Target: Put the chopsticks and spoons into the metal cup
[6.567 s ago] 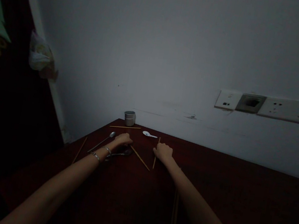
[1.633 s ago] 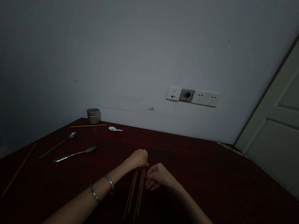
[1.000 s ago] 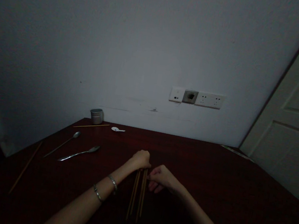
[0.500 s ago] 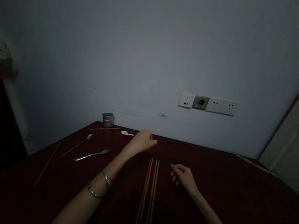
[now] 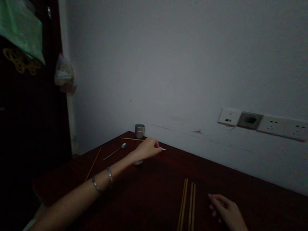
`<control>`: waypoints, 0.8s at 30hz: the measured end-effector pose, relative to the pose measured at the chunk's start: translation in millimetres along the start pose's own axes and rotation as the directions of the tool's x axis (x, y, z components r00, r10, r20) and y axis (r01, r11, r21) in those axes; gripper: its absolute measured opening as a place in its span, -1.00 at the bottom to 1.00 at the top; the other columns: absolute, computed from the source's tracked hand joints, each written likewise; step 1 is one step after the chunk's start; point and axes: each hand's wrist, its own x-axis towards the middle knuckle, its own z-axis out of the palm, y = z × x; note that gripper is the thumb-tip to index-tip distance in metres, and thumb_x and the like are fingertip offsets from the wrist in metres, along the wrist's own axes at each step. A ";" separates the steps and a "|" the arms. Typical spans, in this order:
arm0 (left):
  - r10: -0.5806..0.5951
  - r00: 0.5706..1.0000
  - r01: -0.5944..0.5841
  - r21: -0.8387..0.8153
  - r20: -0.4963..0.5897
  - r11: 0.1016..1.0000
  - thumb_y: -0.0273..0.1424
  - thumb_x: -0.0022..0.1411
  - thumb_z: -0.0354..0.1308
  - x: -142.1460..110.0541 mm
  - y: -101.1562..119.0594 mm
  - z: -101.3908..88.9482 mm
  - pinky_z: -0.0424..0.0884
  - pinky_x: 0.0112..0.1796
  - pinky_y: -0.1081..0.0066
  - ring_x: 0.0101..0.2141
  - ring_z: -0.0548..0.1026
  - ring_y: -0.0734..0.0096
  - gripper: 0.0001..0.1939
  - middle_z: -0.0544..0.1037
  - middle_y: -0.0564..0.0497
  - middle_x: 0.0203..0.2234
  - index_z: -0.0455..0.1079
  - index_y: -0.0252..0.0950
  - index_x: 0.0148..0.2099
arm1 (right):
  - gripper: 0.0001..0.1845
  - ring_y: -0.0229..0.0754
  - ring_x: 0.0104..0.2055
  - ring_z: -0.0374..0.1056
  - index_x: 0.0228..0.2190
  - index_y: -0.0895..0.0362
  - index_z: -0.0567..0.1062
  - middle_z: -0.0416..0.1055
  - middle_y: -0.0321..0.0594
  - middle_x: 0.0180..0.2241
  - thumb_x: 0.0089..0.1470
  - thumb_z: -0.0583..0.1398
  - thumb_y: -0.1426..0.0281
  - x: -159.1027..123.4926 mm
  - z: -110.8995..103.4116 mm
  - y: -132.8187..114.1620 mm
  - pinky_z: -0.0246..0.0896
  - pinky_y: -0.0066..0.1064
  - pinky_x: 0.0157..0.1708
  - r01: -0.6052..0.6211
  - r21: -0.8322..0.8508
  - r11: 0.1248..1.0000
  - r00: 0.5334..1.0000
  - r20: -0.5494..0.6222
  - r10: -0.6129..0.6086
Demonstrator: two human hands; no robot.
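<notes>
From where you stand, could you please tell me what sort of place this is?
Probably a room in a home, perhaps a dining corner: chopsticks and a long-handled spoon lie on a dark red table, and bags hang by the dark door.

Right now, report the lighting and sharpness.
Head view: dim overall, the wall palest around its middle, the door and near tabletop almost black; also in the head view, grain speckles the wall and the sockets look slightly soft.
</notes>
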 end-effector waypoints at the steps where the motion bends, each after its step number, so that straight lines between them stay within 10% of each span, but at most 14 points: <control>1: -0.048 0.999 0.049 0.026 -0.012 0.998 -0.37 0.04 -0.03 0.2 -21.6 -7.0 0.17 -0.52 0.52 -0.55 0.37 0.48 -0.71 0.46 -0.06 -0.61 0.45 -0.44 -0.45 | -0.52 -0.25 -0.62 0.28 -0.44 0.18 0.45 0.36 -0.21 -0.59 -0.20 0.10 0.02 0.7 0.0 -1.6 0.14 -0.48 -0.71 -0.007 0.011 1.000 1.000 -0.006 0.007; 9: -0.399 0.913 0.379 0.179 0.087 0.908 -0.40 -0.01 0.00 -33.6 -188.1 -68.2 0.13 -0.61 0.58 -0.65 0.31 0.54 -0.78 0.37 0.03 -0.72 0.37 -0.42 -0.56 | -0.55 -0.23 -0.55 0.32 -0.40 0.18 0.47 0.40 -0.19 -0.58 -0.15 0.10 0.06 30.5 28.6 -49.0 0.18 -0.46 -0.61 0.150 -0.058 0.987 0.987 0.067 -0.146; 12: -0.543 0.821 0.503 0.227 0.174 0.834 -0.37 -0.02 0.01 -54.1 -229.0 -78.8 0.15 -0.63 0.58 -0.70 0.30 0.55 -0.77 0.33 0.05 -0.76 0.30 -0.40 -0.61 | -0.65 -0.19 -0.45 0.36 -0.40 0.17 0.48 0.44 -0.20 -0.52 -0.10 0.11 0.16 55.7 53.6 -82.8 0.22 -0.43 -0.44 0.334 -0.218 0.917 0.943 0.061 -0.329; 24: -0.583 0.700 0.551 0.206 0.412 0.808 -0.24 0.02 -0.01 -90.9 -258.4 -64.8 0.12 -0.75 0.56 -0.77 0.24 0.55 -0.71 0.34 0.05 -0.74 0.21 -0.34 -0.60 | -0.67 -0.14 -0.06 0.28 -0.13 0.20 0.39 0.37 -0.03 -0.10 0.06 0.01 0.45 156.9 177.0 -161.2 0.07 -0.45 -0.12 0.619 -0.611 0.494 0.783 0.424 -0.456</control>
